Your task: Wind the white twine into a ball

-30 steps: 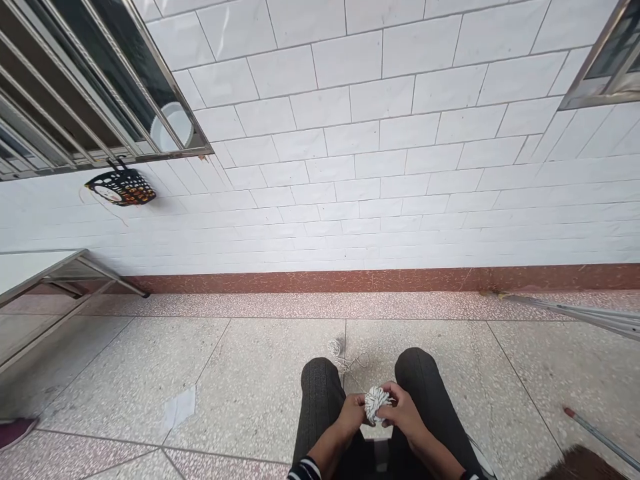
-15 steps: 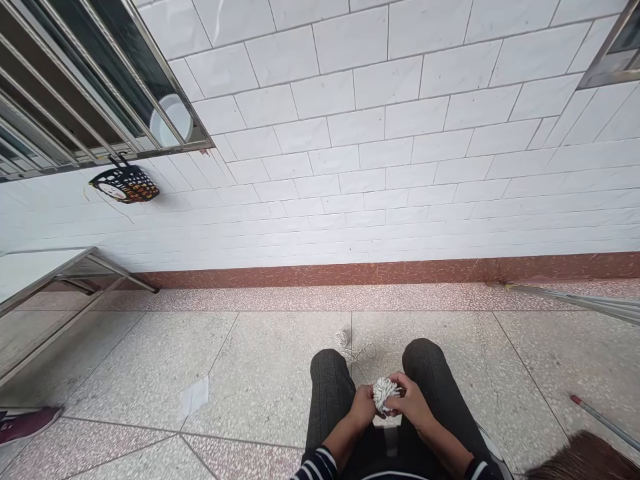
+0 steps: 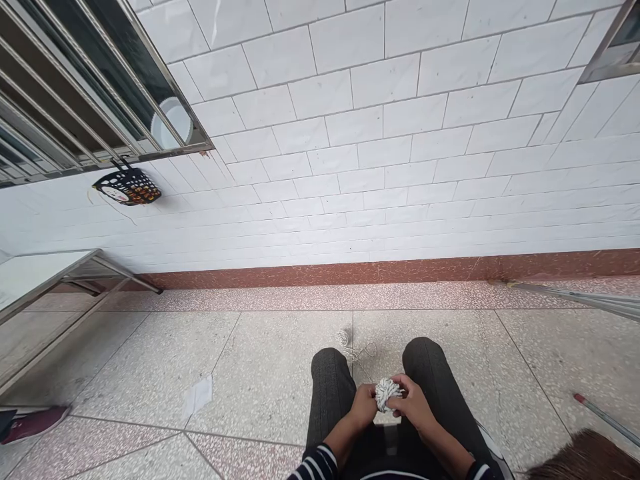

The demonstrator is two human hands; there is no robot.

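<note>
Between my knees I hold a round bundle of white and grey yarn (image 3: 387, 395), its strands bunched like a pom-pom. My left hand (image 3: 365, 405) is closed against the bundle's left side. Fingers of my right hand (image 3: 413, 403) wrap round its right side, with the thumb across the front. On the floor past my knees lies a small ball of similar yarn (image 3: 342, 338), with loose strands (image 3: 361, 351) tangled beside it.
A metal-framed table (image 3: 50, 273) stands at the left, near another person's maroon shoe (image 3: 37, 425). White paper (image 3: 198, 396) lies on the floor. A black basket (image 3: 129, 185) hangs from window bars. Metal poles (image 3: 575, 298), a red-tipped stick (image 3: 605, 420) and brown bristles (image 3: 585, 460) are at right.
Both hands keep hold of the yarn bundle, which has turned slightly in my fingers. The whole view has shifted a little; the floor yarn stays where it was.
</note>
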